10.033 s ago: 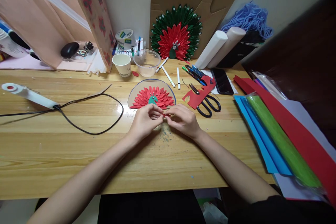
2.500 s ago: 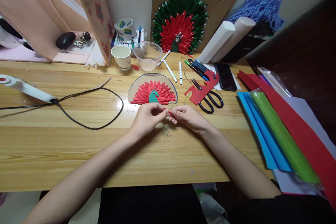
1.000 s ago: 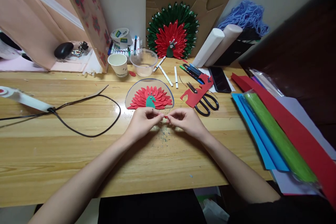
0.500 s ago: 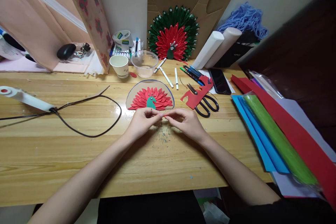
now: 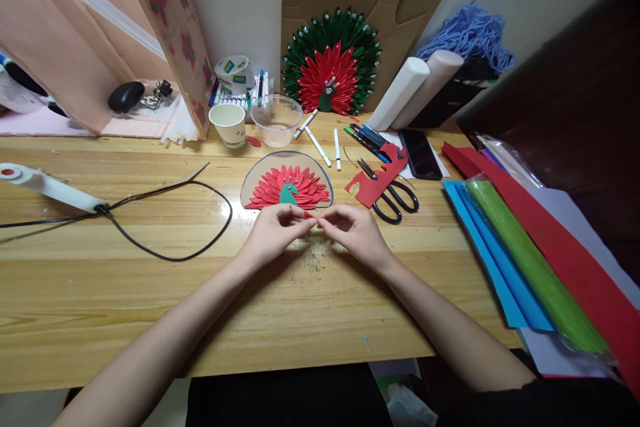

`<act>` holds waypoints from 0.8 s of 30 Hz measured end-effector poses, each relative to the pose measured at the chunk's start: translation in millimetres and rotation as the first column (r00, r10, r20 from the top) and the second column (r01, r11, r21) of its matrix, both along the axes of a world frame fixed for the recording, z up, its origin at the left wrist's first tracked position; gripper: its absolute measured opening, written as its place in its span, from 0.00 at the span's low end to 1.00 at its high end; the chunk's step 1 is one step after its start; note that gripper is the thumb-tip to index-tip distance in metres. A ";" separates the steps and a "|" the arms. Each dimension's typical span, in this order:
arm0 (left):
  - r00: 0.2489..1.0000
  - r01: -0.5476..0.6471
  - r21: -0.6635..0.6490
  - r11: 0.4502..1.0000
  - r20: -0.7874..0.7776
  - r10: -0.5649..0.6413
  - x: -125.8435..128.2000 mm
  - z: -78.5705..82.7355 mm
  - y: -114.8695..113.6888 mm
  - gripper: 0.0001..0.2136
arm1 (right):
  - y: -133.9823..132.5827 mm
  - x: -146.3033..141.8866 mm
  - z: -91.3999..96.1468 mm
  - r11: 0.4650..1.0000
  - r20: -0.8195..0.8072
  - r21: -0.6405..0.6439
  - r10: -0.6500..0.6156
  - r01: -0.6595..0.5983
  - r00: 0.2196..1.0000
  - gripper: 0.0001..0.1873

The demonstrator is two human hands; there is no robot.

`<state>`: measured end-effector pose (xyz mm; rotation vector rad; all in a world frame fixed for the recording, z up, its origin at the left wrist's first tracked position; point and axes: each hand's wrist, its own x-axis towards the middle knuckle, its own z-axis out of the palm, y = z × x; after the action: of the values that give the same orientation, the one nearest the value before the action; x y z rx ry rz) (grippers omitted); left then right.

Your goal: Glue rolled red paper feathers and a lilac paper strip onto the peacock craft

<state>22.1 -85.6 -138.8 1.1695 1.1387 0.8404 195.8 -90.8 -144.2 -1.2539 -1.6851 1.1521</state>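
- Red and very small, the paper piece (image 5: 311, 215) is held between the fingertips of both hands. It is just above the bench (image 5: 150, 293) and just in front of the half-disc fan.
- The grip of the left hand (image 5: 273, 237) is closed, thumb and forefinger pinching one end of the paper piece.
- The grip of the right hand (image 5: 356, 233) is closed on the other end. Judgement: the piece is too small to shape single-handed.
- Both wrists sit low over the bench, probably for steadiness.
- The half-disc fan (image 5: 286, 185) lies flat just beyond the fingertips, red petals radiating from a teal bird. It is likely kept close for short reach.
- The scissors (image 5: 395, 199) lie just right of the fan with a red scrap (image 5: 376, 179) across the blades, on the right hand's side.
- The glue gun (image 5: 47, 183) lies far left, well apart, with its cord looping toward the centre. It seems parked clear of the paper.
- A finished round fan (image 5: 333, 65) stands upright against the cardboard at the back, facing the person, apparently as a reference.
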 end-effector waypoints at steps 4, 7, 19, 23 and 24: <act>1.000 0.011 0.014 1.000 -0.011 -0.011 -0.6 -0.2 0.5 0.13 | -0.7 -1.2 0.9 1.000 -0.032 -0.010 -0.006 0.006 0.999 0.07; 1.000 0.028 0.021 0.999 -0.010 -0.028 -1.0 -0.1 0.2 0.12 | -0.3 -1.6 0.3 0.999 -0.073 -0.027 -0.033 0.031 0.997 0.07; 0.999 -0.034 0.033 0.999 -0.016 0.035 -1.6 1.7 1.6 0.12 | -0.7 -1.4 -1.5 0.999 -0.070 -0.042 0.001 -0.004 0.998 0.07; 0.999 -0.029 0.039 0.999 -0.016 0.030 -1.8 -0.2 1.3 0.12 | -0.7 -1.4 -1.9 0.999 -0.062 -0.033 -0.034 0.032 0.997 0.08; 1.000 -0.022 0.039 0.999 -0.016 0.023 -1.7 -0.2 1.2 0.13 | -0.5 -1.3 -2.0 0.998 -0.065 -0.037 -0.044 0.041 0.997 0.08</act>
<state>20.4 -84.4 -139.1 1.1989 1.1555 0.8750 194.5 -91.3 -146.2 -1.2540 -1.5886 1.1903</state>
